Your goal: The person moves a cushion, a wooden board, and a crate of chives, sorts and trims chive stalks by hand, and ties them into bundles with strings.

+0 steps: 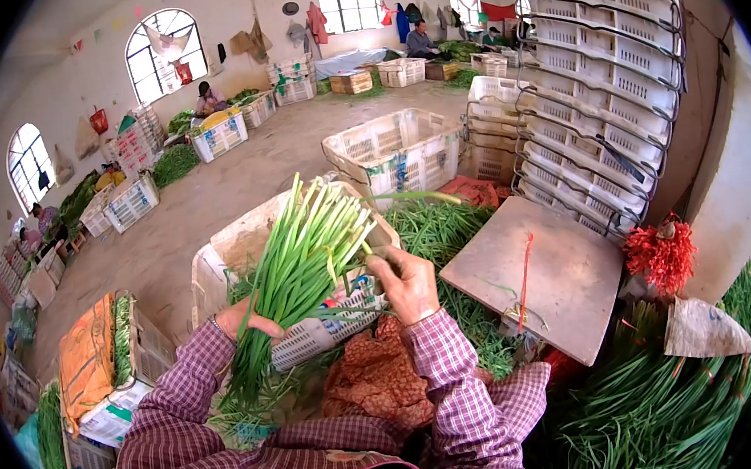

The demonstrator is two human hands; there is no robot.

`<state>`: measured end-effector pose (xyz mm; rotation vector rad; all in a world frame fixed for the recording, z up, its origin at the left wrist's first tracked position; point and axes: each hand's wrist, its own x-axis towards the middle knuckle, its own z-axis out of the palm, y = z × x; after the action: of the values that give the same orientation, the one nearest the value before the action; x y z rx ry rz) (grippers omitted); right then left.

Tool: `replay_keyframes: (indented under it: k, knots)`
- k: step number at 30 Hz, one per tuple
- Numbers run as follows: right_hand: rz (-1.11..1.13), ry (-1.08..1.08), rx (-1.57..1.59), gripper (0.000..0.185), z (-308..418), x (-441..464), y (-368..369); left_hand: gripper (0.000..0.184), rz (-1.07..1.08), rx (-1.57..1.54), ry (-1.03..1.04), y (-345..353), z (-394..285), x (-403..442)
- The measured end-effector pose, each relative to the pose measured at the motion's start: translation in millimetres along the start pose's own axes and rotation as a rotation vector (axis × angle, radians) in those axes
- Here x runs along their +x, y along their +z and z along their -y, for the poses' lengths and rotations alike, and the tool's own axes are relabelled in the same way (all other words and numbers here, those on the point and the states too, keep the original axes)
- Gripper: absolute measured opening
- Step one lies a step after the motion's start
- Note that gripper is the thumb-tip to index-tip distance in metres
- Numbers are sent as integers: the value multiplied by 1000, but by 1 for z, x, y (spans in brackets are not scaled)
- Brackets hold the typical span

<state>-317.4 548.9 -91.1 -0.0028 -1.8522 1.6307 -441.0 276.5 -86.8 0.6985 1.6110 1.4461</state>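
Observation:
A thick bunch of green chives (305, 249) slants up in front of me, its pale cut ends at the top and its leaves hanging down to the left. My left hand (249, 319) is wrapped around the lower leafy part, thumb across the front. At the bunch's right side, my right hand (407, 283) has thumb and forefinger pinched on a thin yellowish chive leaf (366, 248). Behind the bunch stands a white plastic crate (210, 280), partly hidden by it. An orange-brown mesh sack (379, 373) lies below my hands.
Loose chives (438, 229) lie beside a board (531, 279) with a red tie (525, 279) on it. Red ties (660, 254) hang at right above tied chives (649, 398). Stacked crates (599, 81) tower behind. Another crate (395, 152) stands ahead; people sit farther off.

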Motion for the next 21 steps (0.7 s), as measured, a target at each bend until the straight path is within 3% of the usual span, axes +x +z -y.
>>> replay_keyframes:
  k: [2, 4, 6, 7, 8, 10, 11, 12, 14, 16, 18, 19, 21]
  knots:
    - [-115, -91, -292, 16, -32, 4, -22, 79, -27, -9, -52, -15, 10, 2]
    - [-353, -319, -637, 16, -76, 9, -53, 80, 20, 37, -153, -27, 18, 3]
    - [-327, -1, -513, 17, -71, 4, -77, 86, 37, 36, -238, -38, 25, 3]
    - [-231, 22, -690, 31, -82, 1, -86, 90, 57, 67, -231, -46, 32, 4]
    - [-224, 35, -694, 31, -94, -1, -83, 95, 76, 97, -224, -52, 39, 5]
    - [123, 117, -636, 62, -115, -3, -76, 102, 75, 76, -229, -61, 51, 7]
    - [204, 210, -455, 85, -127, -2, -66, 103, 72, 90, -220, -65, 55, 8]
    - [341, 450, -128, 94, -76, 3, -50, 103, 72, 91, -220, -67, 59, 10]
    - [426, 469, 13, 98, -78, 14, -25, 103, 108, 67, -192, -70, 64, 16]
    - [409, 334, 0, 96, -85, 27, -2, 101, 135, 31, -175, -78, 70, 17]
    - [437, 352, 70, 92, -92, 37, 16, 95, 215, 10, -264, -87, 75, 21]
    - [508, 375, 105, 91, -98, 40, 24, 78, 187, -61, -198, -81, 75, 19]
    - [687, 409, 193, 90, -113, 38, 37, 71, 283, -154, -179, -90, 86, 24]
